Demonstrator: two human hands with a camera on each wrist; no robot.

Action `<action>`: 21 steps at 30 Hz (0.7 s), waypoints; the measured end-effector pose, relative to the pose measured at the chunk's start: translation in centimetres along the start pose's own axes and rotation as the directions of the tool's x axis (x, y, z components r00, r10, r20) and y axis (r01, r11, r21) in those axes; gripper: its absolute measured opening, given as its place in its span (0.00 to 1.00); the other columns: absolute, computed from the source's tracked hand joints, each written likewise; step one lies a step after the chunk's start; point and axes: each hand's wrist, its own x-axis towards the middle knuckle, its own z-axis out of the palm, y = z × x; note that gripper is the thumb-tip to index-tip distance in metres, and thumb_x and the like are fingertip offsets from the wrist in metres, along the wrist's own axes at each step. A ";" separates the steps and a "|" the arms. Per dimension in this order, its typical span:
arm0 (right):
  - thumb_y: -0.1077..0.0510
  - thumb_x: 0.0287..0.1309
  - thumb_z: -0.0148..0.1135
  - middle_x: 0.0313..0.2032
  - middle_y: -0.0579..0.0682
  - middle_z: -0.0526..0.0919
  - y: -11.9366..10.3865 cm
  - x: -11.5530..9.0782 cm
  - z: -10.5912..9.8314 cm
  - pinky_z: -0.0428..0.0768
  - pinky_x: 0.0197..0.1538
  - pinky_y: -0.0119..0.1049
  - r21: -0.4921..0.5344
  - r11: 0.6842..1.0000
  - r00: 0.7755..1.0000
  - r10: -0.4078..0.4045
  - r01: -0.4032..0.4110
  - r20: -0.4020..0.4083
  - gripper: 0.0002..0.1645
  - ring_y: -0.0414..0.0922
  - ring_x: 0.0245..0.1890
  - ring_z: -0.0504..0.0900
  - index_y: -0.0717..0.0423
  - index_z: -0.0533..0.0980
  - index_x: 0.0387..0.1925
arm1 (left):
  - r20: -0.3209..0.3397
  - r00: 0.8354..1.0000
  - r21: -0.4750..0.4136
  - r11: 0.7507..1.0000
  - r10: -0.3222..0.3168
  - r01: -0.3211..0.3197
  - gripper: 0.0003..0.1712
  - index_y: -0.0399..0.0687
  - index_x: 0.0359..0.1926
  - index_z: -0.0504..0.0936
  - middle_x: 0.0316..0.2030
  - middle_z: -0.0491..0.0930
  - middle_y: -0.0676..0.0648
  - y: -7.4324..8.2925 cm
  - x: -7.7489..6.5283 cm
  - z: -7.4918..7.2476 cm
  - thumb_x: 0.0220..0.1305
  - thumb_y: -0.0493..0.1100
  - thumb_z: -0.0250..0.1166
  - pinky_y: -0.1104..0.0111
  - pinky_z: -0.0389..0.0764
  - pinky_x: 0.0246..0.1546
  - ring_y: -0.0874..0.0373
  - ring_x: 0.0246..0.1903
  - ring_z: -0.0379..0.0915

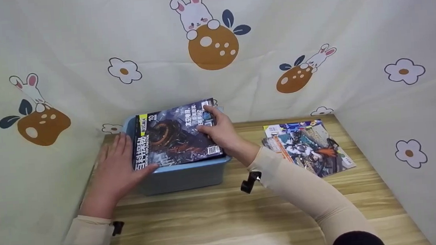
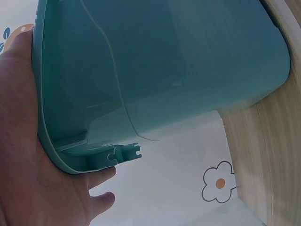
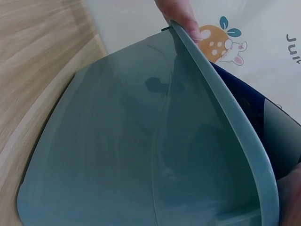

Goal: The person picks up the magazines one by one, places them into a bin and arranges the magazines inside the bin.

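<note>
A magazine (image 1: 169, 142) with a dark, machine-like cover lies across the top of a blue plastic bin (image 1: 183, 178), tilted slightly. My right hand (image 1: 226, 133) pinches its right edge, thumb on the cover. At the bin's left rim, my left hand (image 1: 115, 173) holds on, its thumb reaching over the near corner. The left wrist view has that hand (image 2: 42, 165) around the rim, with fingertips showing past the bin's clip. In the right wrist view, part of the magazine (image 3: 240, 99) shows beyond the rim. What lies deeper inside the bin is hidden.
Several magazines (image 1: 313, 150) lie in a loose, overlapping pile to the right of the bin on the wood-grain table (image 1: 195, 229). A pale curtain (image 1: 148, 23) printed with rabbits, oranges and flowers encloses the back and both sides.
</note>
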 end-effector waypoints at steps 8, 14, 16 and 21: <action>0.62 0.69 0.72 0.74 0.61 0.75 0.1 0.0 0.1 0.90 0.47 0.39 -0.015 0.999 0.999 0.031 -0.031 0.010 0.45 0.48 0.45 0.88 0.52 0.68 0.83 | -0.010 1.000 -0.021 1.000 -0.011 0.010 0.80 0.25 0.86 0.46 0.86 0.42 0.26 0.0 0.1 0.0 0.64 0.89 0.56 0.33 0.34 0.83 0.29 0.86 0.36; 0.59 0.71 0.72 0.69 0.57 0.78 0.0 -0.2 0.4 0.87 0.47 0.36 -0.053 0.999 1.000 -0.004 0.003 -0.011 0.36 0.46 0.47 0.86 0.54 0.75 0.77 | -0.005 1.000 -0.020 1.000 -0.016 0.016 0.79 0.26 0.86 0.45 0.86 0.41 0.26 0.1 0.1 -0.1 0.66 0.87 0.58 0.33 0.35 0.83 0.29 0.86 0.35; 0.58 0.73 0.72 0.60 0.55 0.82 0.0 -0.3 0.6 0.84 0.47 0.35 -0.037 0.998 0.998 -0.043 0.042 -0.049 0.28 0.44 0.46 0.83 0.56 0.79 0.71 | -0.004 1.000 -0.021 1.000 -0.011 0.011 0.77 0.25 0.86 0.46 0.86 0.41 0.26 0.1 0.0 -0.2 0.67 0.86 0.59 0.32 0.35 0.83 0.29 0.86 0.35; 0.58 0.75 0.71 0.38 0.48 0.80 0.1 -0.7 0.6 0.77 0.44 0.35 0.042 0.986 0.966 -0.148 0.160 -0.211 0.08 0.43 0.37 0.76 0.56 0.85 0.50 | -0.008 1.000 -0.017 1.000 0.010 -0.010 0.75 0.24 0.85 0.48 0.86 0.42 0.25 0.1 -0.2 -0.3 0.68 0.85 0.59 0.32 0.36 0.83 0.29 0.86 0.36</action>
